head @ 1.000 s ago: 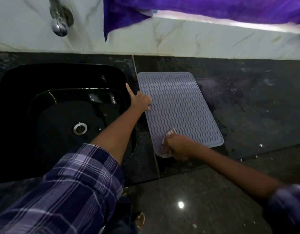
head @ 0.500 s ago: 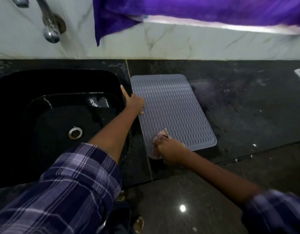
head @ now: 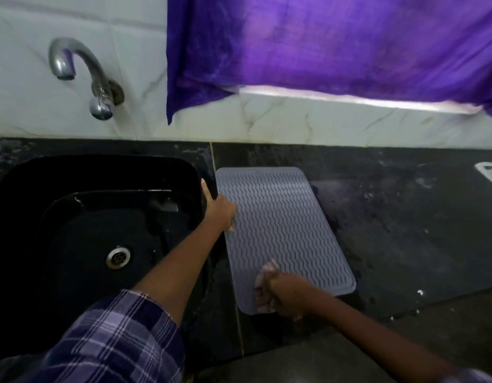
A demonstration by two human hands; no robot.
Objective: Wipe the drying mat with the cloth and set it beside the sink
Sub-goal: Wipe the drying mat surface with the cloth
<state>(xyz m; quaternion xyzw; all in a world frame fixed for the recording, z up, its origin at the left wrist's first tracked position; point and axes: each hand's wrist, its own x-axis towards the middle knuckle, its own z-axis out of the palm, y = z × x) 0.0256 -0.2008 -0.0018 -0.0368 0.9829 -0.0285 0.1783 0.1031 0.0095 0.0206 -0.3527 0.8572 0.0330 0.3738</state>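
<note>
Right hand (head: 280, 295): grip clamped on the bunched cloth (head: 264, 283), pressed to the near-left corner of the drying mat (head: 283, 230). Left hand (head: 218, 210): fingers spread flat, not gripping, pinning the mat's left edge. Mat lies flat on the dark worktop (head: 405, 230), just right of the sink (head: 101, 203), long axis near to far. From the cloth, unwiped mat runs far and right; right hand nearer. Next stroke likely pushes away.

The cloth (head: 267, 283) has slid slightly farther onto the drying mat (head: 280, 230).
</note>
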